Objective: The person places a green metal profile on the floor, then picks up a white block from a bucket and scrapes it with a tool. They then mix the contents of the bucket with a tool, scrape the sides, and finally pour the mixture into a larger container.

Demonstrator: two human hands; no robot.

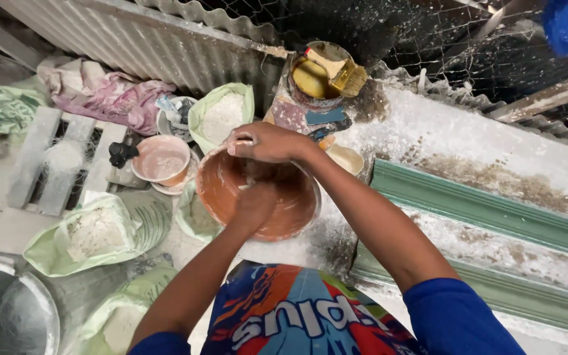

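Note:
An orange-brown plastic bowl [228, 190] sits at the edge of a dusty white workbench [468, 141], in the middle of the head view. My right hand [267, 142] lies over the bowl's far rim and grips it. My left hand [254, 205] reaches down inside the bowl, its fingers curled in the bottom; what it touches there is hidden. Both forearms are bare below blue sleeves.
A tin [313, 79] with yellowish liquid and a wide brush [342, 71] stands behind the bowl. On the floor at left are open green sacks of white powder [221, 115], a smaller pinkish bowl [161, 160], a wooden pallet [50, 158] and a metal basin [8, 312]. A green moulding [494, 210] runs along the bench.

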